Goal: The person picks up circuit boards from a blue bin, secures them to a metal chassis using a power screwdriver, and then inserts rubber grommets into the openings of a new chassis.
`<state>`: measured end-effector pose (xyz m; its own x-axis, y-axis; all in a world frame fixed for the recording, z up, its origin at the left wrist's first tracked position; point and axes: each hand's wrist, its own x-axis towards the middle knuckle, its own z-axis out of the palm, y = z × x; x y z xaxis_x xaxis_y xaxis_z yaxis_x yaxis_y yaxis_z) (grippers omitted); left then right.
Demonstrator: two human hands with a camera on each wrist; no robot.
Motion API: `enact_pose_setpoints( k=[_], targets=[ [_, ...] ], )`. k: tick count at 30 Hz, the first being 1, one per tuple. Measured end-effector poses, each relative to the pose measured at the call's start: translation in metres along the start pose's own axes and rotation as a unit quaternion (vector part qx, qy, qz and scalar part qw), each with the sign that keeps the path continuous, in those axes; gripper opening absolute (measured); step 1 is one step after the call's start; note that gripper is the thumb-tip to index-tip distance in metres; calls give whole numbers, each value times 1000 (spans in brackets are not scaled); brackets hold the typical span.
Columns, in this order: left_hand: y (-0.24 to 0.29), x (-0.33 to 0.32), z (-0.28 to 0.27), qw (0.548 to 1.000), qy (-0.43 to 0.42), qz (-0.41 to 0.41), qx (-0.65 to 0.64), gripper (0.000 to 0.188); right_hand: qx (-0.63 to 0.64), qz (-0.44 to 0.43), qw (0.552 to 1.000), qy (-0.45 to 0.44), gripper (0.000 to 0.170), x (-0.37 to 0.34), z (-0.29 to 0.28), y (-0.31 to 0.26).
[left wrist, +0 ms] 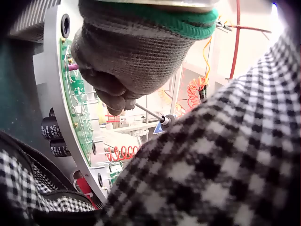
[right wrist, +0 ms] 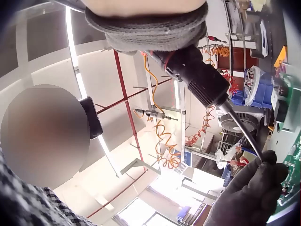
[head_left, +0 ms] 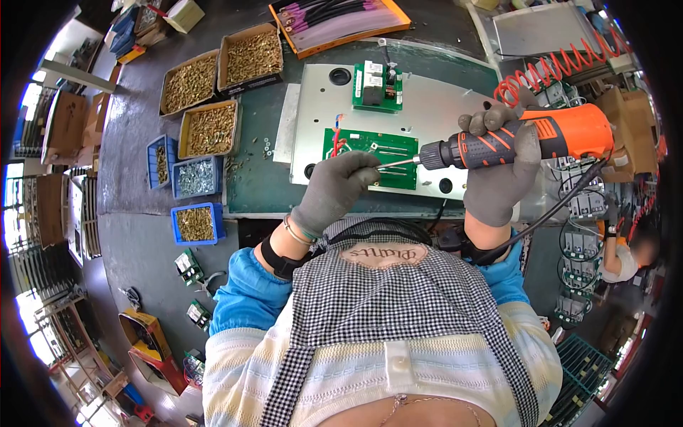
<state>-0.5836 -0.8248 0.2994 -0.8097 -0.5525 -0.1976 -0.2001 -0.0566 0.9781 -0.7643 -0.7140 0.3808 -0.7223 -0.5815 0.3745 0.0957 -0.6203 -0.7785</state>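
My right hand (head_left: 501, 186), in a grey glove, grips an orange and black electric screwdriver (head_left: 569, 134) held level, pointing left. Its long steel bit (right wrist: 242, 127) runs to my gloved left hand (head_left: 333, 191), whose thumb and fingers pinch the bit's tip. I cannot tell whether a screw sits between those fingertips. Beneath the bit in the head view lies a green circuit board (head_left: 407, 148) with red and blue wires, on a pale metal plate (head_left: 320, 96). A second green board (head_left: 377, 85) carrying white and black blocks stands farther back on the plate.
Left of the plate stand cardboard boxes of brass parts (head_left: 191, 84) and blue bins (head_left: 197, 176) of small hardware. An orange tray (head_left: 341, 32) of dark cables lies at the back. A red coiled hose (head_left: 548, 75) hangs at right. Another person (head_left: 626, 260) is at far right.
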Motion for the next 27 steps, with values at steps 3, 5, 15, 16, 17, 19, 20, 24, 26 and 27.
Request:
enact_pose_setpoints(
  k=[3,5,15,16,17,19,20,24,26,27],
  targets=[
    [-1,-3,1,1000,22,14,8,19,1,14,1000,26,50,-2,-1,3],
    [-7,-3,4,999,37,22,2,21,1,22,998,53,50,-2,0,5],
    [-8,-27,-38,987,-50,-142,-47,26,46,-57,997,29,56,20,26,53],
    [-16,-32,-42,990,-39,-119,-62,27,15,-46,999,9,50,22,30,61],
    [-17,-37,-46,989,-24,-121,-80,28,-16,-35,999,-11,45,23,34,70],
    [-20,-46,-54,985,7,-125,-121,30,-28,-24,999,-17,47,24,44,83],
    [-22,-50,-57,980,18,-132,-147,31,-29,-18,999,-25,47,24,48,88],
    [-32,-61,-71,957,48,-139,-250,33,-31,-2,999,-36,54,24,62,99],
    [-38,-62,-73,943,58,-125,-302,34,-36,-3,999,-37,57,23,66,101],
    [-40,-62,-73,935,67,-114,-328,34,-46,-7,998,-43,57,23,69,102]
  ],
)
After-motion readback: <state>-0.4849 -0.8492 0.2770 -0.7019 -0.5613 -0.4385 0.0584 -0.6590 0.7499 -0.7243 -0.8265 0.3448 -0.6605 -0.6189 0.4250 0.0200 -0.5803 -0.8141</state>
